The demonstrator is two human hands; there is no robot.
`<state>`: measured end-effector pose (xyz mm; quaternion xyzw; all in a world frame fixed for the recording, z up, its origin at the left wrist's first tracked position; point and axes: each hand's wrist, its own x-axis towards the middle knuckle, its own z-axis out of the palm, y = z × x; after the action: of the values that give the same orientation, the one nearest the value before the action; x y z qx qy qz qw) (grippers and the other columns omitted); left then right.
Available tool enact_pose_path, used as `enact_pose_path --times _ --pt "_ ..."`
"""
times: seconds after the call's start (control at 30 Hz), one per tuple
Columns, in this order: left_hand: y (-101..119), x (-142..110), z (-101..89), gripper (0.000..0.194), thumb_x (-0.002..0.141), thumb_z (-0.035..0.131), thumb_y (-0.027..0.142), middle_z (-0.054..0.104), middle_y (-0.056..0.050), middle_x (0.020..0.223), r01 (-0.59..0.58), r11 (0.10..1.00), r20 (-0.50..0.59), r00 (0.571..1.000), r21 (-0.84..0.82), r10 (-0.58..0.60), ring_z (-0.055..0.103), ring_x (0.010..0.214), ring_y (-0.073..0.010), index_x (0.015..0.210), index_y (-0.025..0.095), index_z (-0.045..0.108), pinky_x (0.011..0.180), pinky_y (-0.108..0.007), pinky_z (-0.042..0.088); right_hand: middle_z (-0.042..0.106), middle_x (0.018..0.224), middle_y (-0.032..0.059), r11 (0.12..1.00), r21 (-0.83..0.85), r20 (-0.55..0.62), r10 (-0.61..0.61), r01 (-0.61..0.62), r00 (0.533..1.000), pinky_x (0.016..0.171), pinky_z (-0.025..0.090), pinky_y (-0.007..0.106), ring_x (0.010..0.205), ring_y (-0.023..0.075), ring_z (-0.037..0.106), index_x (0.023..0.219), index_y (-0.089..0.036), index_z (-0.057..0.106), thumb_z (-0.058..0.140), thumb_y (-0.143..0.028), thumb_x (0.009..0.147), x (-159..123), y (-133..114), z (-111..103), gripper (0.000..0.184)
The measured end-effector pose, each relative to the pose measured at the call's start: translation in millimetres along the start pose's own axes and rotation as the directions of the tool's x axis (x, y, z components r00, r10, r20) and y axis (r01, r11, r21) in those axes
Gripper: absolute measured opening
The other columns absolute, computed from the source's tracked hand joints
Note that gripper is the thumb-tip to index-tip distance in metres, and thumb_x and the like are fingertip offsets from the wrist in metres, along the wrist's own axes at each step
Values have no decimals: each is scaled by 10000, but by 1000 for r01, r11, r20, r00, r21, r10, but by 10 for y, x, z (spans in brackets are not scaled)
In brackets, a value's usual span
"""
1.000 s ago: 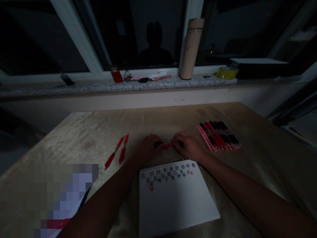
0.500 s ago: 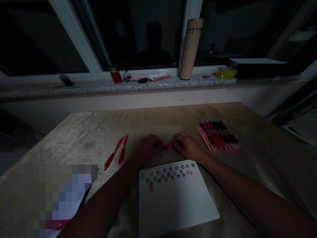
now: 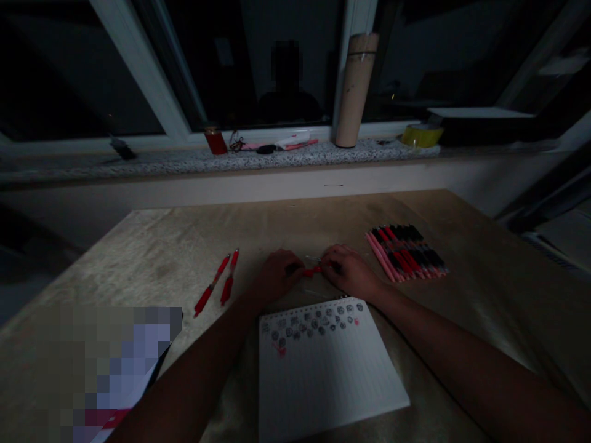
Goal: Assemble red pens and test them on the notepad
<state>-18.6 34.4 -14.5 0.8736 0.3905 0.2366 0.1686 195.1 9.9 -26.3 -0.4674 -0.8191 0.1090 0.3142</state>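
Note:
Above the notebook's spiral edge, my left hand (image 3: 281, 272) is closed, its fingertips at a short red pen piece (image 3: 308, 272). Facing it, my right hand (image 3: 345, 268) is closed at another small red pen piece (image 3: 317, 269). The two pieces lie almost end to end in the narrow space between my hands; the fingers hide much of them, and the light is dim. A thin pale rod, perhaps a pen refill (image 3: 313, 258), sticks out by my right fingertips. The open notebook (image 3: 327, 375) has rows of dark scribbled circles and two red marks.
Two red pens (image 3: 212, 286) lie left of my left hand. On the right is a row of black, red and pink pens (image 3: 406, 252). A tall flask (image 3: 356, 92), yellow tape (image 3: 422, 136) and a red jar (image 3: 215, 141) stand on the granite sill (image 3: 161, 167).
Almost nothing differs. Both hands keep their places at the red pen pieces, with at most a very slight shift of the fingers.

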Motion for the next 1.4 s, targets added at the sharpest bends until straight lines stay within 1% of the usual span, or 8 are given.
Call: enact_pose_path --times 0.27,0.53,0.83,0.93,1.2,1.4 --pt "-18 5 12 129 815 543 267 613 -17 778 0 1000 4 1000 -2 0 524 769 -157 775 173 620 731 -296 394 626 859 51 1000 5 8 -1 0 1000 794 394 337 846 184 554 815 -193 641 567 -155 798 2 21 5 85" --pt "-20 0 12 112 814 548 253 617 -17 792 -11 1000 3 1000 10 11 529 788 -157 788 171 618 760 -301 396 625 842 52 1000 8 15 7 -7 1000 788 395 332 842 181 554 799 -184 635 554 -156 803 6 -1 -13 86" --pt "22 9 -9 136 820 543 274 623 -20 793 33 999 17 999 20 -33 533 782 -155 786 170 624 750 -297 404 631 862 51 1000 5 17 13 -13 1000 793 391 332 850 180 551 809 -186 638 554 -158 802 -1 5 -18 88" --pt "26 10 -9 129 814 550 264 627 -20 790 27 1000 18 999 10 -27 535 774 -153 780 166 625 756 -298 404 630 862 51 1000 5 15 14 -14 1000 789 393 330 840 177 552 801 -183 638 551 -158 805 0 5 -17 91" --pt "9 4 -10 113 813 551 250 625 -19 795 1 1000 9 1000 9 -1 537 786 -156 791 171 628 756 -298 400 620 852 47 1000 3 11 8 -8 1000 788 393 332 840 178 552 811 -192 638 555 -159 802 -6 18 -2 90" --pt "-32 -1 29 109 807 557 258 624 -17 794 12 1000 -12 1000 16 -11 539 776 -153 782 174 623 765 -302 403 622 863 50 1000 -14 19 2 -1 1000 787 394 329 844 181 551 807 -186 632 549 -164 809 -2 12 -12 86"
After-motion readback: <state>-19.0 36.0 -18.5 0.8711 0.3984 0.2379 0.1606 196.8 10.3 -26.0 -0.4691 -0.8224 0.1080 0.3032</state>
